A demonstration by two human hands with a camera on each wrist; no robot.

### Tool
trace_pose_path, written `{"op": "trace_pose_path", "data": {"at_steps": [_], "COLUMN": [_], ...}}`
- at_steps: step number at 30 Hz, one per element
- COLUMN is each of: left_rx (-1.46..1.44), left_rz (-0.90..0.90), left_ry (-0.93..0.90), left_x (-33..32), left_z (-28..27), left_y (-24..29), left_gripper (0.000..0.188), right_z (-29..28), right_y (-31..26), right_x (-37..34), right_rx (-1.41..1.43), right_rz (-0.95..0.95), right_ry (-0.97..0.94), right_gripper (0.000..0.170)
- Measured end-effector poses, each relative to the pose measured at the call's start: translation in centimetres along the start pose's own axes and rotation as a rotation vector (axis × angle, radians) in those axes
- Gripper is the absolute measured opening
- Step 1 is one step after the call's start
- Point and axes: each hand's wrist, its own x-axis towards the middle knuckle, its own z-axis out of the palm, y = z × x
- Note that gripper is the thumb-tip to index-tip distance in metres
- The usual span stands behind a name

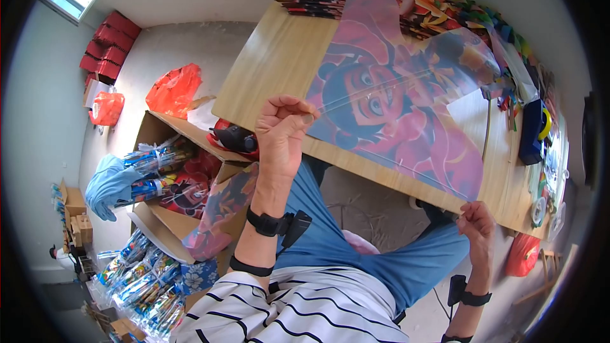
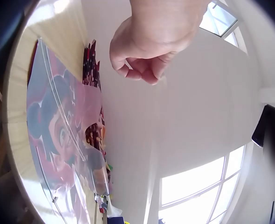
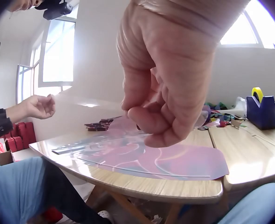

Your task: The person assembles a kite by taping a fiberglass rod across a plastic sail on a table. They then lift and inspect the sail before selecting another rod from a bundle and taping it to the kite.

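Observation:
In the head view a printed kite sheet [image 1: 381,98] with a big-eyed cartoon figure lies on the wooden table, thin rods across it. My left hand [image 1: 283,133] is raised over its left edge, thumb and fingertips pinched together. Down at the table's near edge, by the sheet's lower right corner, my right hand [image 1: 478,221] pinches too. Between the hands runs a faint see-through strip, like clear tape [image 3: 90,105], catching a glint in the right wrist view. From the left fingertips a pale band also trails in the left wrist view.
More printed sheets [image 1: 419,0] are stacked at the table's back. A blue tape dispenser [image 3: 261,112] with a yellow roll stands at the right. Left of the table, an open cardboard box [image 1: 166,124] holds bundled packs; red bags and boxes lie beyond.

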Motion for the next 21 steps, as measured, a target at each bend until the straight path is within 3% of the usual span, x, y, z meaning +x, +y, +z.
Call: {"op": "trace_pose_path", "data": {"at_steps": [4,13,21], "left_rx": [-0.036,0.265,0.265], "left_rz": [-0.089,-0.015,-0.026], "left_ry": [-0.074,-0.107,-0.161], "left_x": [0.2,-0.1,-0.3], "left_z": [-0.1,0.3,0.0], "left_y": [0.5,1.2,1.3], "left_gripper": [0.035,0.025,0.016], "right_z": [-0.6,-1.0,-0.8], "right_y": [0.7,2.0,2.3], "right_x": [0.5,0.6,0.5], "right_rx": [-0.007,-0.035,-0.05], "right_rz": [0.019,0.003,0.004], "right_ry": [-0.007,-0.014,-0.003], "right_gripper": [0.01,0.01,0.009]}}
